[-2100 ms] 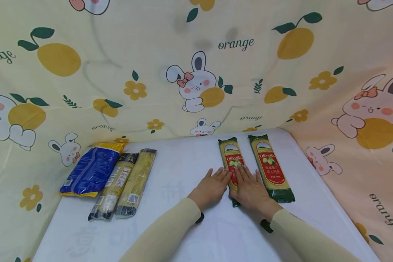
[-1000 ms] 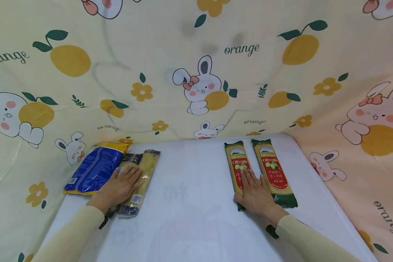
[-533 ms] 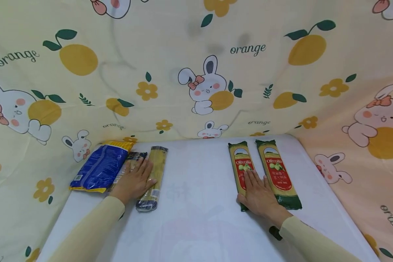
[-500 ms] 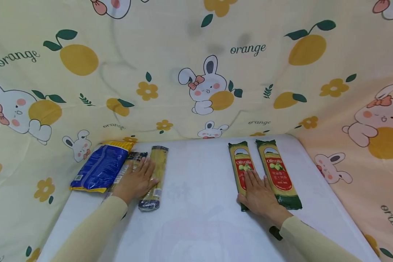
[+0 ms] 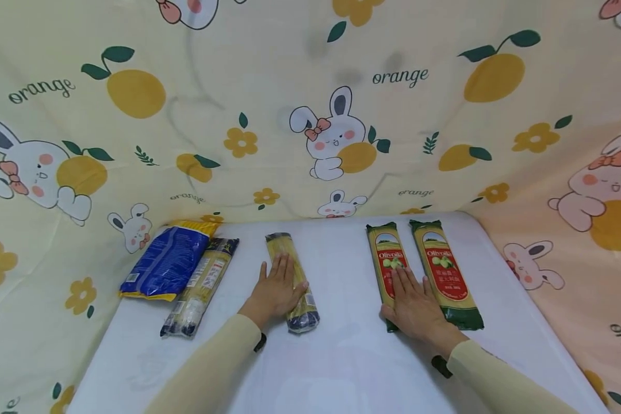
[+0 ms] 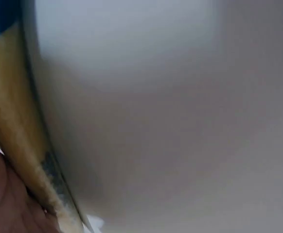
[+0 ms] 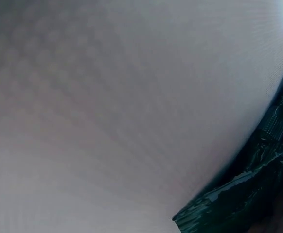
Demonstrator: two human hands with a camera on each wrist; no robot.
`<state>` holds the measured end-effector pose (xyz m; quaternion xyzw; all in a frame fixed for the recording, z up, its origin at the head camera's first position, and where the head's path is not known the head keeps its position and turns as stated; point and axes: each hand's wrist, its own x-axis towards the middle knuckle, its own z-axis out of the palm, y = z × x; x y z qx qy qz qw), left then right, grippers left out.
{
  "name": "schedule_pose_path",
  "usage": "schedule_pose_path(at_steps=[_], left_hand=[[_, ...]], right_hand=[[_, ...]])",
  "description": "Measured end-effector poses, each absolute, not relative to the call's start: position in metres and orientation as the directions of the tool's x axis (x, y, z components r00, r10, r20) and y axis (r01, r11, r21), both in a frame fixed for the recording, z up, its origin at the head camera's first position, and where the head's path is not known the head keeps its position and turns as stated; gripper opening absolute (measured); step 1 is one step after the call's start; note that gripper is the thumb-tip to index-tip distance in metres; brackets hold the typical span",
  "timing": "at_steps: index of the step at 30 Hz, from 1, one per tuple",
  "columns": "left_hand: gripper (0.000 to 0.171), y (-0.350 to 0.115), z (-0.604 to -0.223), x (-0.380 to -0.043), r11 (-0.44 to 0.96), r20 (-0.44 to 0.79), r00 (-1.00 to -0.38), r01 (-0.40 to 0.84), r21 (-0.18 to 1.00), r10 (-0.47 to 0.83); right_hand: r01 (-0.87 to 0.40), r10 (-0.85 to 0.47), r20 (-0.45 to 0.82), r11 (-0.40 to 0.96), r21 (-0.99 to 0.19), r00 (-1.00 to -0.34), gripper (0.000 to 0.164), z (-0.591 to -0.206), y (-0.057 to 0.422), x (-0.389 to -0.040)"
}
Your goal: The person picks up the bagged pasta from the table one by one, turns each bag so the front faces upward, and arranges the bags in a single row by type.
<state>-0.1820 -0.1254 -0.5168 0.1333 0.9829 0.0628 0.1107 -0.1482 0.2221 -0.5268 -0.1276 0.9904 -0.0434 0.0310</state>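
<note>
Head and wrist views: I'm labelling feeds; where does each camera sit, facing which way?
Head: on the head, facing forward and down over the table; left hand, right hand and sleeves show.
Left wrist: on that wrist, facing table and noodle pack close up; part of left hand shows.
Right wrist: on that wrist, facing table and green pack; right hand shows dimly.
Shared, head and left wrist: left hand, noodle pack.

Left hand and clear noodle packet moved right, away from labelled packet

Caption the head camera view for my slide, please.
Left hand rests on a dark-ended noodle pack, right hand on an Olivoila pack, across a white table.
</note>
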Motion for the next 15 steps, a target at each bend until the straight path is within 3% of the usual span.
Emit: schedule_pose_path(at_steps=[6,15], left_hand=[[0.09,-0.093,-0.522,-0.157,0.912,-0.205,-0.903,0.324,0.253,0.378],[0.09,-0.112,-0.523,-0.134,0.905,-0.132,-0.914,0.343,0.251,0.383]], right_hand=[[-0.231,-0.238,-0.063,0.967,-0.111,-0.969,0.096,-0.524,0.225,-0.147],[-0.229,-0.237,-0.064,0.968,-0.105,-0.969,0.095,-0.524,0.219,-0.149]])
